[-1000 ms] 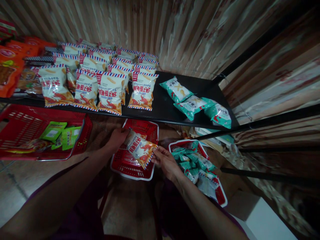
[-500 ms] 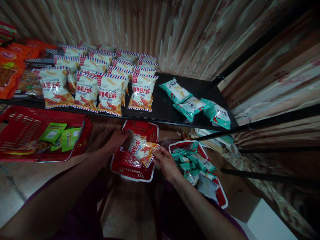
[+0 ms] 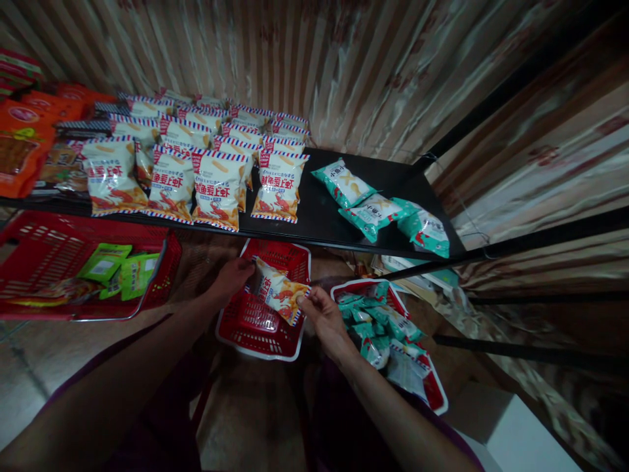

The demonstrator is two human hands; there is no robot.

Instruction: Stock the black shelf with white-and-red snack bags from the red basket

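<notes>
Both hands grip one white and orange snack bag (image 3: 278, 291) with a striped edge and a shrimp picture. My left hand (image 3: 234, 275) is closed on its left end, and my right hand (image 3: 324, 316) pinches its right end between thumb and fingers. The bag hangs tilted above a red basket (image 3: 260, 337) with a white rim, whose visible floor is bare red mesh. On the black shelf (image 3: 324, 203) above, matching shrimp snack bags (image 3: 219, 187) stand upright in rows. Three teal snack bags (image 3: 376, 213) lie flat at the shelf's right.
At left, a red basket (image 3: 170, 262) holds green packets (image 3: 137, 275). Another red basket (image 3: 439, 396) at right is filled with teal bags. Orange packets (image 3: 22, 147) lie on the shelf's left end. A white box (image 3: 531, 436) sits lower right; black rack bars (image 3: 545, 246) cross the right side.
The snack bag stays in both hands and its face has tilted slightly. The hands have barely moved. The view has shifted a little, so the shelf appears slightly lower.
</notes>
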